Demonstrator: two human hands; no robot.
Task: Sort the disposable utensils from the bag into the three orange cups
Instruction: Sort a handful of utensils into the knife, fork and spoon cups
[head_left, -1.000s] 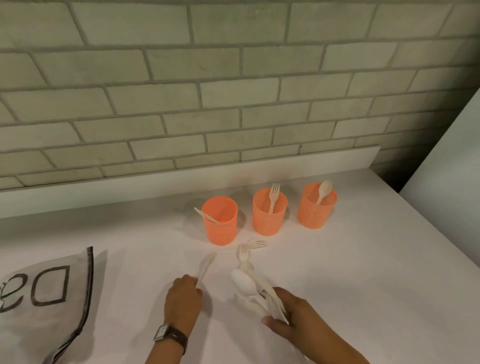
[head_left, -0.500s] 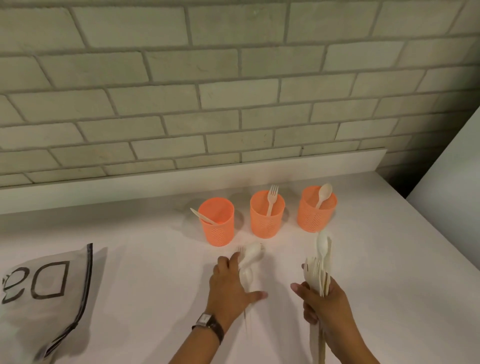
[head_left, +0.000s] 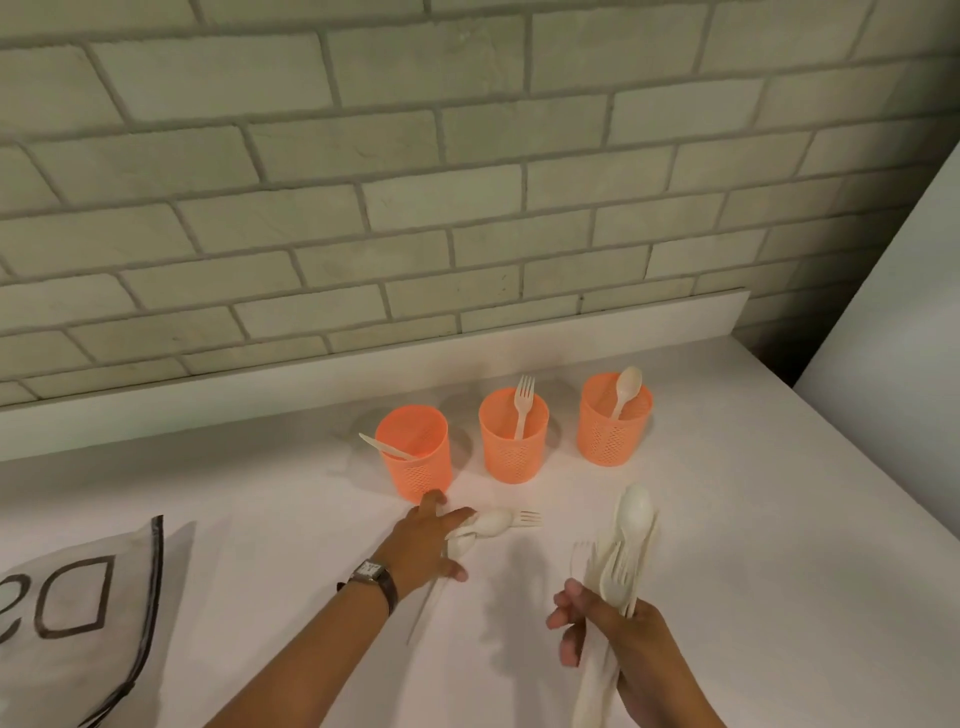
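Clutching a bundle of utensils upright in the right hand, fingers closed, near the surface's front edge; pressing the spread left hand onto loose utensils before three orange cups.

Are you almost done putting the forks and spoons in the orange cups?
Not yet. Each cup has one piece: a knife in the left cup, a fork in the middle cup, a spoon in the right cup. The right hand grips a bundle of utensils; the left hand reaches for loose pieces on the table.
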